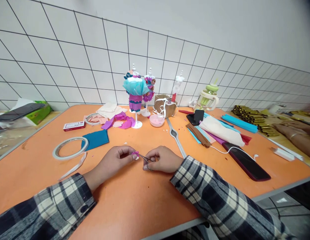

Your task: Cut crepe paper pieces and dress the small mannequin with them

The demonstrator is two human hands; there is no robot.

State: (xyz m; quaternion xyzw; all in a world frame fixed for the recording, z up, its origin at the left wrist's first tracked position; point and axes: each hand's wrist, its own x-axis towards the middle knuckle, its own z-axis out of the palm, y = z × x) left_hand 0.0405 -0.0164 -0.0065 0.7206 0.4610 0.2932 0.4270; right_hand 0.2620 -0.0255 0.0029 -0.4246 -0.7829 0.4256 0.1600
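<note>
Magenta scrap [135, 153]: between the hands, on the near side of the pink bowl [157, 121] and left of it; a white bit [137, 158] shows just under it.
Left hand [120, 157]: its grip pinches the scrap between thumb and fingertips.
Right hand [163, 159]: its grip is curled round a slim metal tool [145, 158], small scissors by the look of it, near side of the bowl; the tip reaches the scrap, though whether the blades are parted is too small to tell.
Feel of the scrap: probably very light, soft and crinkly like crepe paper, easily crushed or torn, hardly slippery.
Where to hold: best by its gathered middle, lightly, leaving the rim to the metal tip.
Edges: the surface [115, 200] ends well apart from the bowl on the near side; a dress form [135, 86] stands just left of the bowl, tall and likely tippable.
Elbow room: mainly nearward of the bowl, bounded by the tape roll [55, 152] far to the bowl's left, a grey strap [180, 145] near its right and a phone [247, 161] farther right.
</note>
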